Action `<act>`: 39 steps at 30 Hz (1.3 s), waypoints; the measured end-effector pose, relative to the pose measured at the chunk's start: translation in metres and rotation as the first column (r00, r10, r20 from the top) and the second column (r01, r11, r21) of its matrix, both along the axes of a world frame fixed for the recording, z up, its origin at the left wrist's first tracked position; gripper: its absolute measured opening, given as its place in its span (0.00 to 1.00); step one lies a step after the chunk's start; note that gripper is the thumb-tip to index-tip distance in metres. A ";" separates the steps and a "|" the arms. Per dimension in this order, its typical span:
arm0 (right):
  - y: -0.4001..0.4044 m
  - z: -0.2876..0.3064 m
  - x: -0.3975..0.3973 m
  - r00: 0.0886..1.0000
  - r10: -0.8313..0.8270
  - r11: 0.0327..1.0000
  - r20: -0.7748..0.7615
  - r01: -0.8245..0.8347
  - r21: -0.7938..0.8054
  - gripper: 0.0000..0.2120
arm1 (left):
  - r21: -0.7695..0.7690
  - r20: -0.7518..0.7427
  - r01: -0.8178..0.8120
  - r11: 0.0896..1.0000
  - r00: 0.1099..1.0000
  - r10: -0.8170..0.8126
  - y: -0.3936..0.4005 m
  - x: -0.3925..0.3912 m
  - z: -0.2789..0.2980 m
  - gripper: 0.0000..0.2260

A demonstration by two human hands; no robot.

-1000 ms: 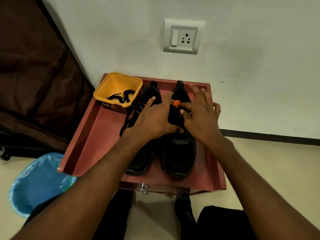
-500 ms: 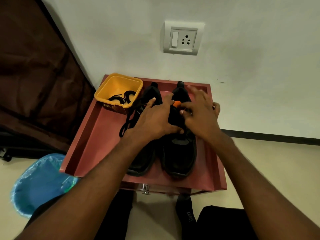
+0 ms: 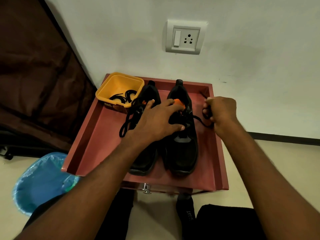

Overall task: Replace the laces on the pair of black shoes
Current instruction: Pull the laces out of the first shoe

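White wall with a socket, and below it a red tray (image 3: 83, 142) holding the pair of black shoes, toes pointing back at the person. The left hand (image 3: 155, 122) lies flat and spread across the right shoe (image 3: 181, 149), steadying it. The right hand (image 3: 220, 113) is just to the shoe's right, fingers curled tight round its lace (image 3: 199, 119), so I'd guess the pull goes sideways, away from the eyelets. Spare laces (image 3: 123, 97) sit in the yellow tub (image 3: 119, 80)

A room in a home: a white painted wall with a switch-and-socket plate (image 3: 185, 37) at upper centre, a dark fabric wardrobe (image 3: 34, 70) at left, a bin lined with a blue bag (image 3: 41, 182) at lower left, cream floor (image 3: 277, 153) at right.
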State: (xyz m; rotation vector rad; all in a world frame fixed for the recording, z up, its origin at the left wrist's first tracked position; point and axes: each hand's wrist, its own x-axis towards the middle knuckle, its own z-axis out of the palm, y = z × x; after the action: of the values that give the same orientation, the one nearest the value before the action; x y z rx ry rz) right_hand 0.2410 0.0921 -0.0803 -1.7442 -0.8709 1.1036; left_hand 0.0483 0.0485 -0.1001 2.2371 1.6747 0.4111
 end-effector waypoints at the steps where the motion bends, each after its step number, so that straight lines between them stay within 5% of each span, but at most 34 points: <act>1: -0.004 -0.004 -0.002 0.972 0.105 0.994 0.210 -0.108 0.003 0.06 | 0.024 0.002 -0.013 1.000 1.000 0.013 0.000 0.002 -0.001 0.25; 4: -0.021 -0.012 -0.002 0.661 0.265 0.952 0.702 -0.297 -0.080 0.08 | 0.127 -0.006 -0.068 0.990 0.998 0.070 0.003 0.007 -0.004 0.17; 6: -0.029 -0.017 0.006 0.421 0.278 0.919 0.863 -0.378 -0.112 0.15 | 0.165 -0.010 -0.079 0.983 0.997 0.082 0.004 0.011 -0.003 0.15; 7: -0.031 -0.018 0.009 0.379 0.289 0.889 0.879 -0.448 -0.099 0.22 | 0.178 -0.012 -0.081 0.981 0.996 0.084 0.003 0.013 -0.003 0.15; 10: -0.034 -0.019 0.011 0.433 0.469 0.685 0.770 -0.729 -0.008 0.35 | 0.208 -0.025 -0.064 0.976 0.997 0.071 0.002 0.017 -0.002 0.15; 13: -0.038 -0.026 0.004 0.323 0.615 0.582 0.719 -0.801 -0.138 0.42 | 0.202 0.021 -0.046 0.978 0.999 0.043 0.002 0.015 -0.003 0.12; 16: -0.032 -0.026 0.004 0.277 0.615 0.595 0.738 -0.778 -0.203 0.49 | 0.183 0.029 -0.034 0.983 0.999 0.029 0.002 0.014 -0.003 0.12; 23: -0.031 -0.026 0.008 0.355 0.511 0.667 0.783 -0.738 -0.101 0.39 | 0.143 0.070 -0.072 0.987 0.996 0.062 0.000 0.021 -0.006 0.09; 31: -0.025 -0.032 0.010 0.360 0.584 0.602 0.727 -0.793 -0.091 0.44 | 0.151 0.201 -0.203 0.968 0.965 0.171 -0.006 0.029 -0.006 0.05; 39: -0.024 -0.033 0.007 0.429 0.601 0.593 0.674 -0.805 -0.016 0.37 | 0.138 0.330 -0.213 0.967 0.931 0.158 -0.006 0.025 -0.010 0.01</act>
State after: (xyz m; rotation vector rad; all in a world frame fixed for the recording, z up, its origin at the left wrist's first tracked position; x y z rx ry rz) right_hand 0.2482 0.0679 -0.1131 -1.4509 -2.2693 0.7655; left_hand 0.0729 0.0429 -0.1100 1.9929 1.7336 0.9425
